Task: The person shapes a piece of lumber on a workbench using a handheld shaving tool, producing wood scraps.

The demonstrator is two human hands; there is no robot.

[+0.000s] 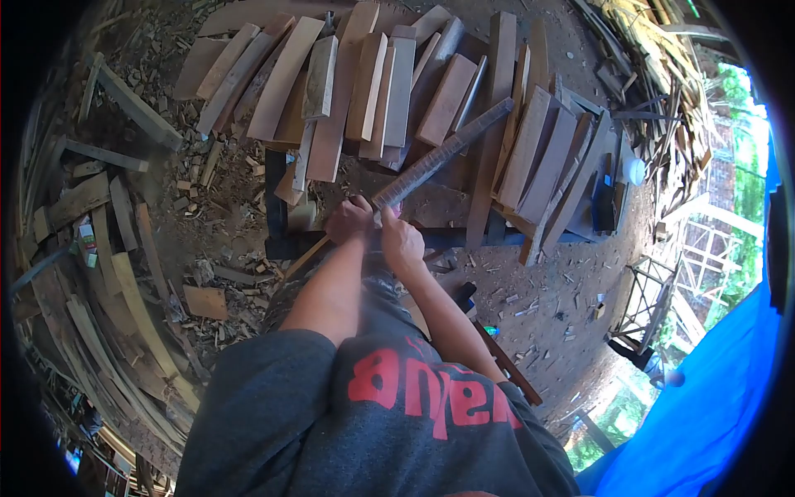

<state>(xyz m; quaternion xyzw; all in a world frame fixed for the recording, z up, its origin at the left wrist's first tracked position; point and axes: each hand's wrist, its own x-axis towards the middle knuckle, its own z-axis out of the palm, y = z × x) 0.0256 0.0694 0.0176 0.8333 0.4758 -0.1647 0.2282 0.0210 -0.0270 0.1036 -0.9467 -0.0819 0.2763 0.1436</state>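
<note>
Near the middle of the head view, my left hand (pixel 350 220) is closed beside the lower end of a long greyish-brown bar (pixel 443 155). A thin light strip (pixel 306 257) runs down and left from beneath this hand. My right hand (pixel 402 242) is closed at the bar's lower end, close to my left hand. Something pink shows between the two hands, too small to make out. The bar slants up to the right, over a row of wooden boards (pixel 286 79) on a dark frame (pixel 443 238). What my left palm encloses is partly hidden.
Long wood strips (pixel 137 311) are piled on the left, with more scrap wood (pixel 662 91) at the upper right. Wood chips cover the ground (pixel 530 290). A metal stand (pixel 650 302) and a blue tarp (pixel 696 406) are on the right.
</note>
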